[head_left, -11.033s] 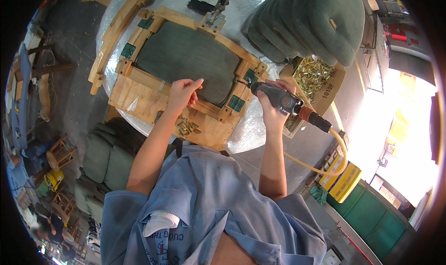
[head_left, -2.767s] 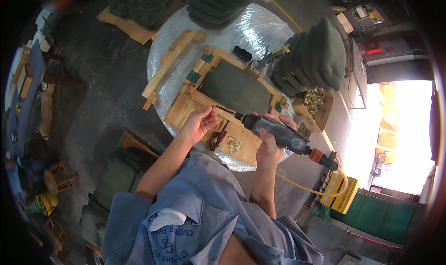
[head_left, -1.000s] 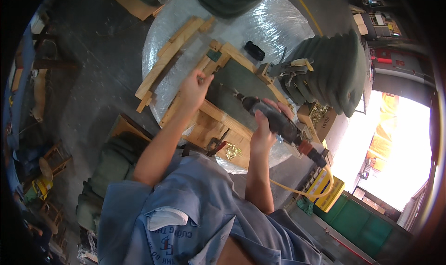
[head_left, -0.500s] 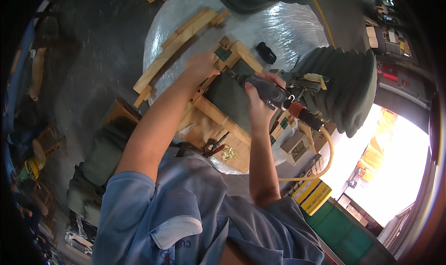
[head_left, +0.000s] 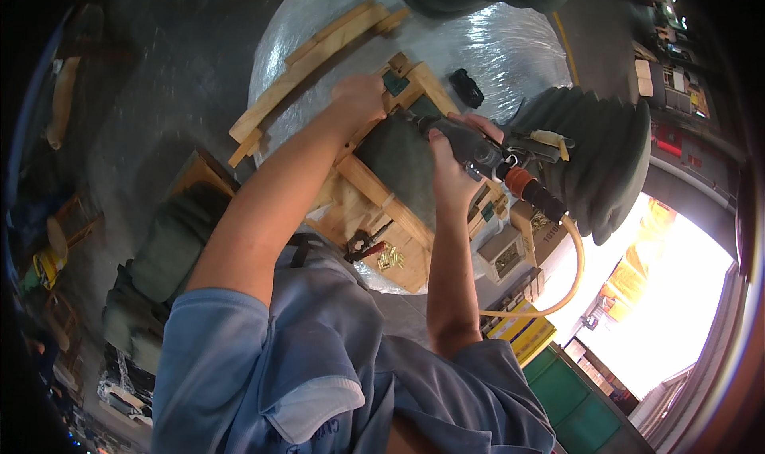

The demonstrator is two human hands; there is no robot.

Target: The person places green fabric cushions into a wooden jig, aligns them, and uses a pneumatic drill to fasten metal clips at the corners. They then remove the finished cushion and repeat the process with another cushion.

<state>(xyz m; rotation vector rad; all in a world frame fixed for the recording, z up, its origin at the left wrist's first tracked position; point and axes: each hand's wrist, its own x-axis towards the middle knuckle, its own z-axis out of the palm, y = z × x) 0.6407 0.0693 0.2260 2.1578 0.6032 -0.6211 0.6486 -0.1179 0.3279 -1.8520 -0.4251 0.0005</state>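
Note:
An air drill [head_left: 472,150] with a dark body, an orange collar and a yellow hose is in my right hand [head_left: 456,185], whose fingers wrap round it. Its tip points at the far left corner of a wooden frame [head_left: 376,181]. At that corner my left hand [head_left: 362,97] is closed on the frame close to the drill tip; its fingertips are mostly hidden. Dark green fabric [head_left: 394,155] fills the middle of the frame. A small green patch [head_left: 395,83] shows on the corner wood, just beyond my left hand.
Wooden strips [head_left: 307,68] lie left of the frame on the film-wrapped round surface [head_left: 510,36]. A black object [head_left: 466,88] lies beyond the drill. Nearer me are brass-coloured pieces [head_left: 390,256] and a hand tool [head_left: 366,244]. Ribbed green bundles [head_left: 594,151] stand right, beside a parts box [head_left: 505,256].
The whole view has shifted slightly, moving the frame and drill a little rightward in the picture. Both hands keep their places, with the drill tip still by my left hand.

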